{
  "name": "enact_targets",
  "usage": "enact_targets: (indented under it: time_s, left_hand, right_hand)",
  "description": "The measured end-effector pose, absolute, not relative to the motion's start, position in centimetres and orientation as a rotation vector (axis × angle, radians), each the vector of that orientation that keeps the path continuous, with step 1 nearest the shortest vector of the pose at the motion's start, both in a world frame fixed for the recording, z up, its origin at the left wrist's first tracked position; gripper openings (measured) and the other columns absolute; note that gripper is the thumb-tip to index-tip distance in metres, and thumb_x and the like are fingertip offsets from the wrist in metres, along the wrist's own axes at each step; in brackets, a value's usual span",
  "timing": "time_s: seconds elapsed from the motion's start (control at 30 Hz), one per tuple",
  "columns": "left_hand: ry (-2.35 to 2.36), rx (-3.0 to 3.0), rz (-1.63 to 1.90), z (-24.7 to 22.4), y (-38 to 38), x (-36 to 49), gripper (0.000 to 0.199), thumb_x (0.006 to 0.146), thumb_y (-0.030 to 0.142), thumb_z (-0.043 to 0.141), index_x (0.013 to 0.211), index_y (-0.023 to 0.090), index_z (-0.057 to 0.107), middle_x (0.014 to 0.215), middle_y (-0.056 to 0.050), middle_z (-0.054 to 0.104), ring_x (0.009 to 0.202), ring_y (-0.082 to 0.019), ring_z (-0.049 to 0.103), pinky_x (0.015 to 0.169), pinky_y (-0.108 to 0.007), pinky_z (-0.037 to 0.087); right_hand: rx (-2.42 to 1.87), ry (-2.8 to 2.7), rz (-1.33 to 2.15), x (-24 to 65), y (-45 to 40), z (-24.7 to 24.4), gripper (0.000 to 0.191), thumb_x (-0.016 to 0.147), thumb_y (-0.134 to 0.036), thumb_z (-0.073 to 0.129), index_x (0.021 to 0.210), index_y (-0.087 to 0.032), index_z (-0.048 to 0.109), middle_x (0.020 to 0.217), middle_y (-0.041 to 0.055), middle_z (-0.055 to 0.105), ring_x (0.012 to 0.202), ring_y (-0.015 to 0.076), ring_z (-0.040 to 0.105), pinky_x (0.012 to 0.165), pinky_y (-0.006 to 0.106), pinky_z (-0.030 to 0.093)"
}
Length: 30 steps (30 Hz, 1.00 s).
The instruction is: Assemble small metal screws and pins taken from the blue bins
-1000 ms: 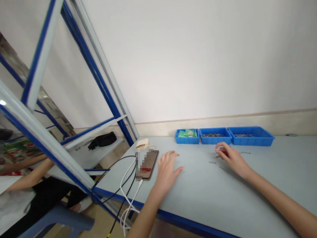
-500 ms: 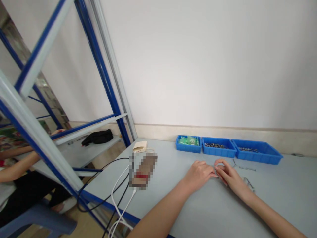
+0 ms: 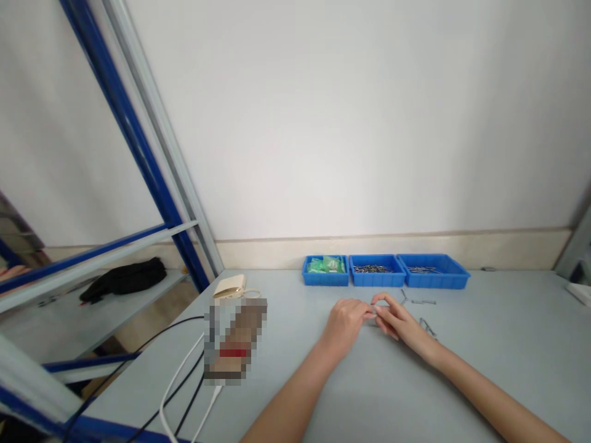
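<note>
My left hand [image 3: 345,321] and my right hand [image 3: 399,322] meet fingertip to fingertip just above the grey table. Both are closed in a pinch, and whatever lies between the fingers is too small and too hidden to name. Thin metal pieces [image 3: 423,302] lie on the table beyond my right hand. Another bent metal piece [image 3: 428,328] rests just right of that hand.
Three blue trays stand by the wall: one with green packets [image 3: 327,264], one with small metal parts [image 3: 373,269], one with thin metal pieces [image 3: 422,269]. At left are a cream box [image 3: 231,287], a pixelated object [image 3: 240,338], cables [image 3: 184,369] and a blue frame [image 3: 133,141].
The view has turned to the right, so the trays and table appear farther left. My hands stay together at the same place on the table, still pinching.
</note>
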<state>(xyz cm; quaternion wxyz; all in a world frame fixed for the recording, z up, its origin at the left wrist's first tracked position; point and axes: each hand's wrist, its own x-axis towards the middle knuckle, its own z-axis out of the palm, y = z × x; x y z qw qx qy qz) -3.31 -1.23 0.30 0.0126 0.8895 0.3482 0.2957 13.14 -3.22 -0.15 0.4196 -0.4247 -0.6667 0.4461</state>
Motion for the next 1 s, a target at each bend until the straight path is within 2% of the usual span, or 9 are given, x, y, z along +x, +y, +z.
enact_targets:
  time_s: [0.1, 0.17, 0.33, 0.47, 0.6, 0.7, 0.87, 1.0]
  left_hand:
    - [1.194, 2.663, 1.006, 0.5, -1.1, -3.3, 0.021, 0.091, 0.024, 0.046, 0.079, 0.017, 0.062, 0.077, -0.002, 0.067, 0.075, -0.016, 0.061, 0.073, -0.028, 0.042]
    - [1.225, 2.613, 1.023, 0.5, -1.0, -3.2, 0.023, 0.092, 0.024, 0.045, 0.076, 0.017, 0.061, 0.074, 0.0, 0.066, 0.072, -0.015, 0.06, 0.072, -0.028, 0.041]
    - [1.161, 2.537, 0.982, 0.3, -1.2, -3.1, 0.028, 0.094, 0.026, 0.039, 0.075, 0.019, 0.058, 0.068, 0.002, 0.065, 0.069, -0.014, 0.058, 0.072, -0.027, 0.04]
    - [1.159, 2.527, 0.989, 0.3, -1.4, -3.2, 0.021, 0.092, 0.033, 0.044, 0.087, 0.018, 0.058, 0.076, 0.0, 0.066, 0.073, -0.016, 0.059, 0.073, -0.027, 0.039]
    - [1.106, 2.579, 0.937, 0.4, -1.4, -3.2, 0.023, 0.092, 0.03, 0.043, 0.08, 0.019, 0.059, 0.071, 0.0, 0.064, 0.069, -0.015, 0.057, 0.071, -0.027, 0.036]
    - [1.113, 2.524, 0.944, 0.5, -1.2, -3.2, 0.027, 0.093, 0.027, 0.041, 0.075, 0.019, 0.059, 0.063, 0.001, 0.061, 0.064, -0.015, 0.054, 0.07, -0.027, 0.035]
    - [1.147, 2.381, 1.001, 0.5, -1.0, -3.2, 0.033, 0.093, 0.034, 0.038, 0.071, 0.018, 0.056, 0.054, 0.003, 0.057, 0.057, -0.013, 0.053, 0.065, -0.024, 0.036]
    - [1.089, 2.316, 0.972, 0.4, -1.1, -3.0, 0.036, 0.093, 0.037, 0.037, 0.067, 0.018, 0.054, 0.05, 0.004, 0.056, 0.051, -0.011, 0.052, 0.06, -0.021, 0.038]
  right_hand:
    - [-1.082, -1.701, 1.002, 13.3, -3.1, 0.1, 0.043, 0.077, -0.061, 0.05, 0.093, -0.022, 0.044, 0.071, -0.002, 0.054, 0.053, 0.0102, 0.045, 0.049, 0.023, 0.035]
    - [-1.128, -1.724, 0.901, 13.7, -3.0, 0.1, 0.037, 0.075, -0.054, 0.056, 0.089, -0.02, 0.05, 0.071, -0.001, 0.056, 0.057, 0.0115, 0.049, 0.055, 0.025, 0.038]
    - [-1.232, -1.781, 0.705, 14.3, -3.4, 0.6, 0.026, 0.081, -0.045, 0.054, 0.084, -0.02, 0.062, 0.069, 0.0003, 0.061, 0.06, 0.0131, 0.052, 0.061, 0.026, 0.036]
    - [-1.272, -1.786, 0.641, 14.3, -3.3, 0.8, 0.026, 0.082, -0.042, 0.052, 0.082, -0.019, 0.063, 0.061, -0.001, 0.058, 0.056, 0.0129, 0.05, 0.06, 0.025, 0.036]
    - [-1.268, -1.817, 0.644, 14.3, -3.0, 0.5, 0.028, 0.084, -0.042, 0.047, 0.081, -0.017, 0.061, 0.055, -0.0019, 0.055, 0.052, 0.0125, 0.05, 0.057, 0.024, 0.037]
    - [-1.249, -1.879, 0.633, 14.3, -3.1, 0.5, 0.032, 0.089, -0.042, 0.04, 0.084, -0.017, 0.06, 0.066, 0.0001, 0.061, 0.054, 0.0117, 0.053, 0.058, 0.024, 0.04]
    - [-1.244, -2.0, 0.438, 14.2, -3.8, 0.6, 0.028, 0.09, -0.038, 0.042, 0.108, -0.021, 0.055, 0.095, 0.0039, 0.065, 0.07, 0.0134, 0.057, 0.071, 0.028, 0.041]
    - [-1.259, -2.046, 0.233, 14.5, -3.9, 1.0, 0.024, 0.092, -0.036, 0.042, 0.095, -0.021, 0.06, 0.093, 0.0051, 0.065, 0.079, 0.017, 0.057, 0.077, 0.031, 0.035]
